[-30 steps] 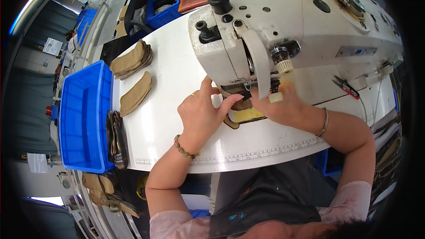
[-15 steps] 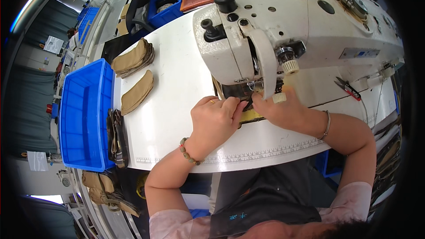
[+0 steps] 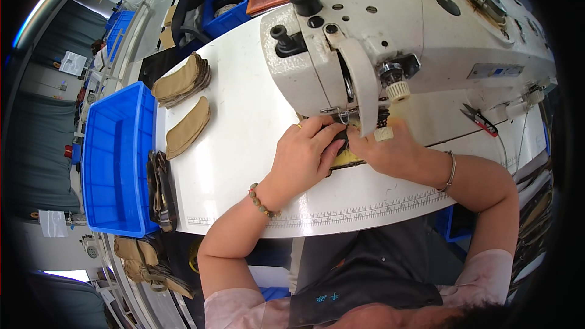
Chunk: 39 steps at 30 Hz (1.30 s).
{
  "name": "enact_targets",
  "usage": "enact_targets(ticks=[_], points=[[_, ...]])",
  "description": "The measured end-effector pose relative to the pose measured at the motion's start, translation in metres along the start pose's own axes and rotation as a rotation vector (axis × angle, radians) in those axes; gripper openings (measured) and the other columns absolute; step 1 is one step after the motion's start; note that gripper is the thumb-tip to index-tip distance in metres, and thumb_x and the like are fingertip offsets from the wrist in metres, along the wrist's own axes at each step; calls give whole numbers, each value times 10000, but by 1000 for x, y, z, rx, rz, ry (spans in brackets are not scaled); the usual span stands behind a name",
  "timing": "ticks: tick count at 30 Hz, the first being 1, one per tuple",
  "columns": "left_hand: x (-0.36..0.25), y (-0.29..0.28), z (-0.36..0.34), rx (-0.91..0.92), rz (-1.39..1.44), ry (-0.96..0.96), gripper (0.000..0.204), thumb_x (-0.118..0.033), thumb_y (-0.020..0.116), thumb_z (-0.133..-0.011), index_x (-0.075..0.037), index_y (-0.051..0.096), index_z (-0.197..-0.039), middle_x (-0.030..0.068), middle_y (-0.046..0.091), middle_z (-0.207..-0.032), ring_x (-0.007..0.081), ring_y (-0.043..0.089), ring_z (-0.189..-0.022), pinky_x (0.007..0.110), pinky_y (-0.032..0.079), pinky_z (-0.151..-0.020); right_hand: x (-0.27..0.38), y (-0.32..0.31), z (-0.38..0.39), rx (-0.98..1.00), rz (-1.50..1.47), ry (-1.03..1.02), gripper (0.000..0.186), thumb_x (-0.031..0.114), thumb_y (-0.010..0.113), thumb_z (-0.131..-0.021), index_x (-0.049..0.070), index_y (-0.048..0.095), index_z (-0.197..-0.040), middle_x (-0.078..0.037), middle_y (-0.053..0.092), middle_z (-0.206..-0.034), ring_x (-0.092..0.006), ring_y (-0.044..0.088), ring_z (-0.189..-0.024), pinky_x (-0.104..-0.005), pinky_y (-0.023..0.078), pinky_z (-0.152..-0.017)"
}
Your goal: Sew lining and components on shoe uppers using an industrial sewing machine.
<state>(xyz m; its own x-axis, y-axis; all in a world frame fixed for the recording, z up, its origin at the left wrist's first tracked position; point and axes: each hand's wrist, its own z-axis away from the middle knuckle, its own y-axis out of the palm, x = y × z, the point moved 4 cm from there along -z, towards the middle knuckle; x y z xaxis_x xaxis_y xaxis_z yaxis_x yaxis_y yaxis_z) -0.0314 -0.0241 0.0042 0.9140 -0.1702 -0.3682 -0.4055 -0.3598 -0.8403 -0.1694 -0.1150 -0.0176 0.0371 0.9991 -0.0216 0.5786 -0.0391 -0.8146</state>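
Nearest, a dark apron [image 3: 365, 277] sits below the curved edge of the white surface [image 3: 237, 176], along which a ruler scale [image 3: 317, 219] runs. Beyond it, the left hand [image 3: 304, 153] has its grip nearly closed, thumb and fingertips pinching a dark piece [image 3: 341, 136] by the needle area of a sewing machine [image 3: 439, 42]. The right hand [image 3: 388, 151] is close beside it, fingertips partly hidden by the machine (so I cannot tell how far its grip is open or what it has hold of). Red-handled snips [image 3: 479, 120] lie to the right. Leftward, one tan piece [image 3: 187, 129] lies near a tan stack [image 3: 181, 82] and a blue bin [image 3: 116, 164]. Farther off is another blue bin [image 3: 225, 12].
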Motion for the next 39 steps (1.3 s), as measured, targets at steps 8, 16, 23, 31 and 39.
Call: enact_targets(ticks=[8,16,23,31,39], points=[[14,6,0,33,-59,8,214,-153,718,-858,-123,720,-1070,9,678,-1046,211,636,-872,342,455,-750,15,-10,7,98,-56,-41,313,97,657,-714,-60,687,-984,-48,598,-595,-184,605,-484,-325,422,-404],[13,5,1,-12,-122,147,224,-142,746,-778,-146,759,-1002,-62,655,-964,127,613,-858,310,372,-756,16,-12,4,226,-199,50,303,86,626,-816,-82,687,-1061,-77,633,-624,-197,636,-508,-330,466,-432],[9,3,-2,-7,-146,168,281,-87,799,-693,-149,780,-967,-37,691,-895,183,606,-785,340,421,-732,18,-10,8,239,-196,16,331,79,621,-826,-102,676,-1097,-86,626,-590,-211,635,-487,-346,455,-408],[18,4,-4,-32,-91,169,266,-75,817,-693,-149,786,-947,-15,697,-874,205,627,-755,343,459,-695,16,-5,5,269,-177,36,386,90,638,-768,-98,683,-1103,-80,598,-543,-200,608,-459,-352,451,-411],[47,12,-14,4,78,-18,147,-111,814,-725,-148,806,-867,41,760,-920,246,678,-939,422,439,-930,5,4,-1,147,-102,50,424,101,656,-720,-48,715,-1113,-87,585,-529,-218,598,-460,-357,462,-429]])
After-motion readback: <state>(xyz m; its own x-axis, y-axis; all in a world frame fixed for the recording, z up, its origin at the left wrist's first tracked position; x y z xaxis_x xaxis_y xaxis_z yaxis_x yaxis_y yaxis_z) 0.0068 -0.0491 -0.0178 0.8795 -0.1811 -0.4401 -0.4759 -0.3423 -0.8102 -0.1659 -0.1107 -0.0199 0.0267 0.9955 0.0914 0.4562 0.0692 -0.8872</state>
